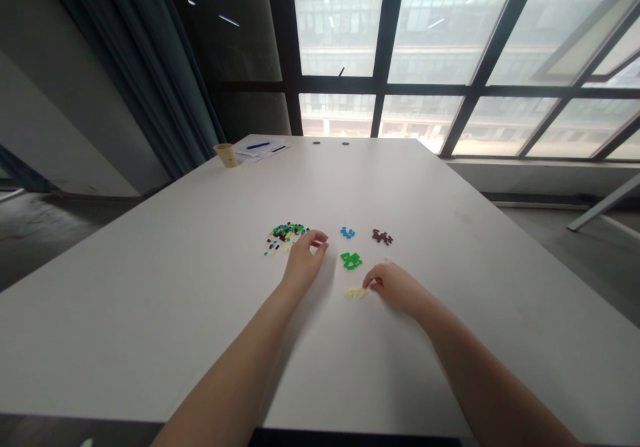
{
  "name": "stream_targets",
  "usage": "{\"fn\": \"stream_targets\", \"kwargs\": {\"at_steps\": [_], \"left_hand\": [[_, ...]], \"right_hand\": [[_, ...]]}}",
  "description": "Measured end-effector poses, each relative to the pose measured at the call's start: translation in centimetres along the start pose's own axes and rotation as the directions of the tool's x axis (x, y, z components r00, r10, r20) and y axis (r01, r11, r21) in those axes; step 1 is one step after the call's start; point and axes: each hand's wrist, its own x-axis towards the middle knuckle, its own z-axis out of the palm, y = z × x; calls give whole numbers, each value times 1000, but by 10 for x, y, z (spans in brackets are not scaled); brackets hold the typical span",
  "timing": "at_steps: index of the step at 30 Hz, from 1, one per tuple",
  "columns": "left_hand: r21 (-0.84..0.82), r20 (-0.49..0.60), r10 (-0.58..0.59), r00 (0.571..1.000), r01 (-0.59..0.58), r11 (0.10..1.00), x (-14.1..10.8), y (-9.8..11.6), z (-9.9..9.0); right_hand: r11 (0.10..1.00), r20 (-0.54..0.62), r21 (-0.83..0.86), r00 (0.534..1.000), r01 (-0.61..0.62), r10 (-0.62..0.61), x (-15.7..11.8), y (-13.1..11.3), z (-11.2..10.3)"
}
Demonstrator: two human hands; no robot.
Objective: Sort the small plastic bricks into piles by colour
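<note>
Small mixed-colour pieces lie in a loose pile (287,232) on the white table. My left hand (306,255) is over the right edge of this pile, its thumb and fingers curved with a gap between them and nothing visible in it. To its right are small groups of one colour each: blue pieces (347,232), dark brown pieces (383,237), green pieces (351,261) and pale yellow pieces (355,292). My right hand (389,283) is at the right end of the pale yellow group, fingers closed together at the tips; what they hold is too small to make out.
The white table (360,187) stretches away toward large windows. At its far left stand a tan paper cup (227,155) and sheets of paper (260,148) with a blue pen (259,145) and a dark pen on them.
</note>
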Motion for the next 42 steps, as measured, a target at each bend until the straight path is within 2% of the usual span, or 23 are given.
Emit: {"fn": "stream_targets", "kwargs": {"at_steps": [3,5,9,12,16,26,30,33,35,37,39,42], "left_hand": [[196,-72,35,997,-21,980,5,-7,-9],[372,-111,11,994,31,928,8,-13,-17],[584,-89,-225,970,234,777,11,-23,-28],[621,-40,-338,940,289,728,12,-27,-25],[634,-26,-277,961,230,739,12,-29,-15],[639,-56,-221,974,205,741,14,-38,-3],[579,-85,-153,985,174,797,16,-33,-6],[421,-64,-10,998,36,906,15,-22,-8],[268,-15,118,993,-110,957,10,-11,-7],[115,59,212,975,-218,969,3,0,-5],[-20,138,266,954,-266,964,-6,12,-1],[-155,196,285,938,-258,954,-17,25,2]], "right_hand": [[1000,29,-13,999,-20,20,-1,-1,-1],[999,38,-23,998,-42,43,-2,-2,-3],[999,-35,-8,998,-45,45,-3,-3,-8],[998,-105,18,992,-66,68,-4,-2,-13],[997,-158,17,984,-79,80,-4,0,-18],[997,-128,-19,989,-72,69,-6,-5,-18],[998,-172,-3,984,-55,54,-5,-3,-17],[1000,-262,9,965,-14,16,-2,-1,-16],[999,-350,20,936,36,-27,1,0,-14],[993,-432,44,898,108,-79,4,-1,-12],[979,-478,63,867,193,-140,6,-3,-10],[956,-506,59,834,289,-221,6,-7,-10]]}}
